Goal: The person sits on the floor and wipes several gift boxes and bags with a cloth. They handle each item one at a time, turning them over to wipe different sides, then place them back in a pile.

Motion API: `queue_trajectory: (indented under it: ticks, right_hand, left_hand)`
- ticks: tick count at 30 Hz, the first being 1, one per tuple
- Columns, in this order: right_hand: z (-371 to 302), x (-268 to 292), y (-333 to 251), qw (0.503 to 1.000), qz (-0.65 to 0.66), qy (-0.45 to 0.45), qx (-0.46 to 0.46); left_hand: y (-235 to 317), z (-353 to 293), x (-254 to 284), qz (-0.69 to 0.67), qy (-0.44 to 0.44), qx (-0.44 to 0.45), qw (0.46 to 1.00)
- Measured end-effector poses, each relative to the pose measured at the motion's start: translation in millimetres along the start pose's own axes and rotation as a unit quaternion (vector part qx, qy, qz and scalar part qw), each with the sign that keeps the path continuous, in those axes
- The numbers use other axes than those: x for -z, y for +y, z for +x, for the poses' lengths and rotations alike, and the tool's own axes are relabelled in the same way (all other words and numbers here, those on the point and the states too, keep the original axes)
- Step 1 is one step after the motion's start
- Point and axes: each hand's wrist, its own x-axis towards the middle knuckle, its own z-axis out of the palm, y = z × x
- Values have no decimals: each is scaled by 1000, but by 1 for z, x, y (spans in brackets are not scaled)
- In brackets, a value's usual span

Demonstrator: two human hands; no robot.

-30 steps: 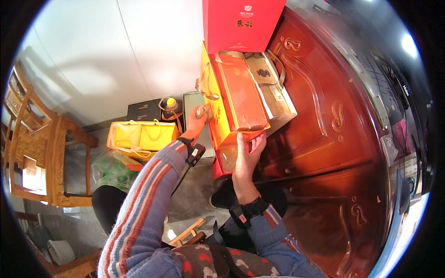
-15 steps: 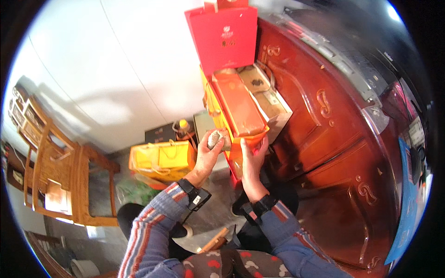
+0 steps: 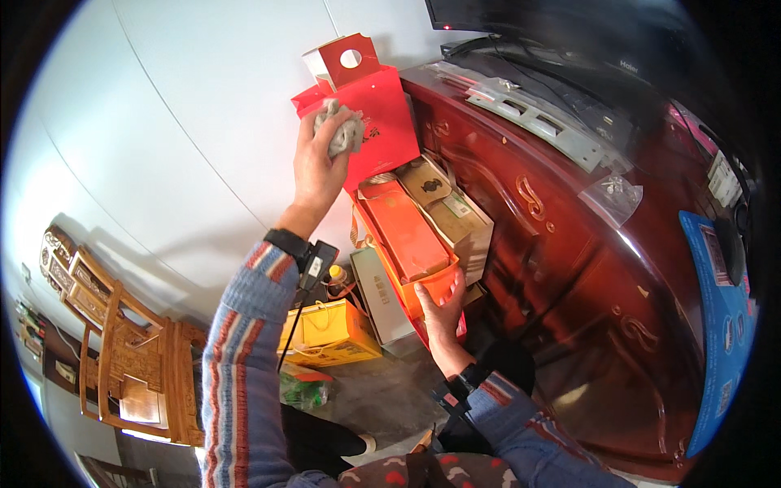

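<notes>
Item: grey cloth (image 3: 347,137), crumpled, at 11 o'clock. Your left hand (image 3: 319,160) has its grip closed round it, in front of the red bag (image 3: 389,118) at 12; contact with that bag, cannot tell.

Item: orange bag (image 3: 437,285), near centre, holding a long orange box (image 3: 411,232). Your right hand (image 3: 443,321), at 5 o'clock, rests thumb and fingers apart against its near end; whether that grip pinches, cannot tell.

Adjoining: beige package (image 3: 464,224), 2 o'clock; yellow box (image 3: 333,327), 7 o'clock.

Step, as judged: cloth held up, orange bag steadied. Next move calls for: firm hold on the cloth, light pressure at the bag.
</notes>
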Motion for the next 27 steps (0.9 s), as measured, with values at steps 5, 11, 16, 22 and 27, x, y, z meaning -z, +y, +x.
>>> queue_trajectory:
  ticks: [5,11,16,22,27]
  right_hand:
    - [-8,-3,29,1000,12,-24,10]
    - [-11,-2,9,996,59,8,71]
    - [-28,1,-47,932,-28,-32,361]
    - [-111,-35,-25,856,-77,-420,293]
    - [-122,-48,12,840,64,-533,-72]
  left_hand:
    - [-12,-47,-8,-19,-55,74,996]
    - [-17,-148,43,-227,-28,286,930]
    - [2,-232,100,-247,-79,455,852]
    - [54,-327,119,-275,-192,506,795]
    - [62,-355,128,-452,-145,637,607]
